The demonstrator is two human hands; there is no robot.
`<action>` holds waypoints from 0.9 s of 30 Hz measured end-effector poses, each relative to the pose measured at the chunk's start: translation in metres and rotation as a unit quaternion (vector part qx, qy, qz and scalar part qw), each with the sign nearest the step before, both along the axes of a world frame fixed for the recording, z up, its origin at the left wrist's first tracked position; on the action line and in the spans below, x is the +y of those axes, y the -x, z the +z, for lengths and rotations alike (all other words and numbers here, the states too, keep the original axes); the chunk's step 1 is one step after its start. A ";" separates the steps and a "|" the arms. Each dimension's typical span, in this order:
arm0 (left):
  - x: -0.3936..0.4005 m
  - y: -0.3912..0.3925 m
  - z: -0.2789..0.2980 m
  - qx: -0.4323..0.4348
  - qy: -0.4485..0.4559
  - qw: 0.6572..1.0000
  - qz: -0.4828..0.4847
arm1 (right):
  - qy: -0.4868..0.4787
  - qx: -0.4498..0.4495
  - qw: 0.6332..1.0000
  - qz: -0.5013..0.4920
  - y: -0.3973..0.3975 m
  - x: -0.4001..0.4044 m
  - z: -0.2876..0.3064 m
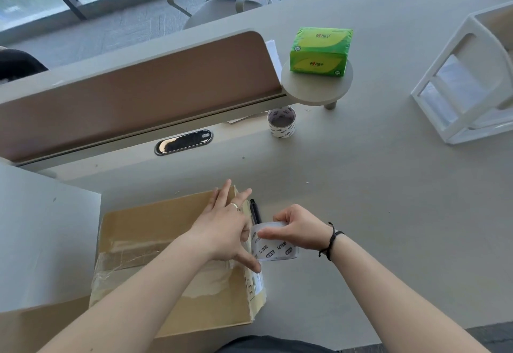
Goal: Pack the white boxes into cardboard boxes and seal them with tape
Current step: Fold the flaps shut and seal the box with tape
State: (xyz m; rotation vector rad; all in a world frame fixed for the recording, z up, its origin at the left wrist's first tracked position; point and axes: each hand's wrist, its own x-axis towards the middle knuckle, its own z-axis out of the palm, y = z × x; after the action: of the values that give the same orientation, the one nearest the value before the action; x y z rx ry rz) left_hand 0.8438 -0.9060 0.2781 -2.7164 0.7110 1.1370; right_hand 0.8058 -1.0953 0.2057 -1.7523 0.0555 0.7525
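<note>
Head view shows us a flat-topped brown cardboard box (pixel 172 264) lying at the near edge of the smooth grey desk (pixel 388 186), its closed flaps crossed by a glossy, wrinkled band of clear tape. Our left hand (pixel 224 230) lies on the box's right end with fingers spread, a ring on one finger, the thumb reaching down toward the box's right edge. Just beside that edge our right hand (pixel 294 227), a dark cord bracelet at the wrist, curls round a printed tape roll (pixel 274 244) and grips it on its side; the roll sits between the two hands. A black pen (pixel 255 211) lies on the desk just behind the roll. Farther back stands a second, round tape roll (pixel 281 121) upright, near an oval metal-rimmed cable slot (pixel 183 141). Behind these rises a tan desk divider (pixel 138 94) with rounded corner, and a small round shelf (pixel 316 89) carrying a green plastic-wrapped tissue pack (pixel 320 51). A white open-framed rack (pixel 469 80) stands at far right.
</note>
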 end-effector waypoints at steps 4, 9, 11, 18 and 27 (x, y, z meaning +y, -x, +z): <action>0.004 0.007 -0.002 -0.035 -0.004 0.999 -0.009 | -0.010 0.024 1.000 -0.004 -0.001 0.005 -0.006; 0.016 0.014 0.001 0.020 0.075 0.992 0.096 | -0.009 0.025 1.000 0.008 -0.007 0.015 -0.008; 0.021 0.017 0.001 0.044 0.151 0.968 0.197 | -0.003 0.010 1.000 0.018 -0.011 0.018 -0.007; 0.023 0.045 -0.030 -0.066 0.228 0.924 0.299 | 0.005 -0.028 0.999 0.022 -0.007 0.020 -0.009; 0.016 0.051 -0.040 -0.114 0.196 0.940 0.256 | -0.072 0.005 0.997 -0.017 0.001 0.009 -0.014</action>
State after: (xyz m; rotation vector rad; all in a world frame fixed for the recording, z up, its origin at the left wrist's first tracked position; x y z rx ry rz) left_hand 0.7928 -0.8897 0.2385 -3.4331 0.2067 0.7857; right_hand 0.8043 -1.0866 0.1918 -1.6066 0.0369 0.7214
